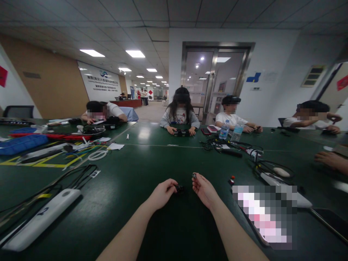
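My left hand (164,193) rests low over the green table, its fingers closed at the edge of a small black object (179,188). That object's exact kind is too small and dark to make out. Between the thumb and index finger of my right hand (203,189) is a tiny greyish, metallic-looking piece (194,175). The other fingers of that hand curl inward. A gap separates the two hands, with the black object on the left side of it. To the right of my right hand stands a small red-and-dark item (231,180).
A phone with a blurred screen (258,217) lies at right. One white power strip (46,221) is at left, another (288,192) at right, with cables. Blue trays (24,144), water bottles (224,129) and a person opposite (181,112) are farther off. Other people sit around the table.
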Action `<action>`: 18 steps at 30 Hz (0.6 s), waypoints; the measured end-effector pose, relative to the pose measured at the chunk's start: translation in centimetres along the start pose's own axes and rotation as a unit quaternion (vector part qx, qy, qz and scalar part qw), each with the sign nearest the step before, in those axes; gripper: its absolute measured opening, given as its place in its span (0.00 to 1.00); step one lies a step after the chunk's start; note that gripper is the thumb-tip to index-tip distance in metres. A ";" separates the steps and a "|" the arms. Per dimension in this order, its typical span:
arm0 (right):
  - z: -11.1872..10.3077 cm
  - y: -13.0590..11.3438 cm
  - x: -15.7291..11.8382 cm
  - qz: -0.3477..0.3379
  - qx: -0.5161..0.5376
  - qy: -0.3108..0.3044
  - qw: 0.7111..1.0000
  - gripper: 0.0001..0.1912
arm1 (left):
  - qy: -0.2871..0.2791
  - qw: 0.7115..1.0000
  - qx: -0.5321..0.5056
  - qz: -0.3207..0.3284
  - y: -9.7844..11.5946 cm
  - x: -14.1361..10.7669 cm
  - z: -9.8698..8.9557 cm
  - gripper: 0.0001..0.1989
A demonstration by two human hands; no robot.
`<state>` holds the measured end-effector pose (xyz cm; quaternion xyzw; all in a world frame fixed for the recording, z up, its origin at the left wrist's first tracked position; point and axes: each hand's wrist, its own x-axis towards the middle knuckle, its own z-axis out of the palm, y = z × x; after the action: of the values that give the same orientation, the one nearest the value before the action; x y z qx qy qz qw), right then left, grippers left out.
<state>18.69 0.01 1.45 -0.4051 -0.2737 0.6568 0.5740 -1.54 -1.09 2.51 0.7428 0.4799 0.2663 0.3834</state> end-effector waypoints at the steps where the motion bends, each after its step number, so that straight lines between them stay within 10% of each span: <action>1: -0.1 0.0 0.1 0.000 0.002 0.003 1.000 0.10 | 0.003 1.000 0.001 0.000 -0.1 0.0 0.0 0.13; 18: 0.1 0.0 0.0 -0.009 -0.024 0.009 1.000 0.10 | 0.014 0.999 -0.038 -0.014 -0.8 0.2 0.3 0.14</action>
<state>18.60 0.01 1.55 -0.4218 -0.2882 0.6411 0.5727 -1.61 -0.78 1.66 0.7171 0.4853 0.2890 0.4084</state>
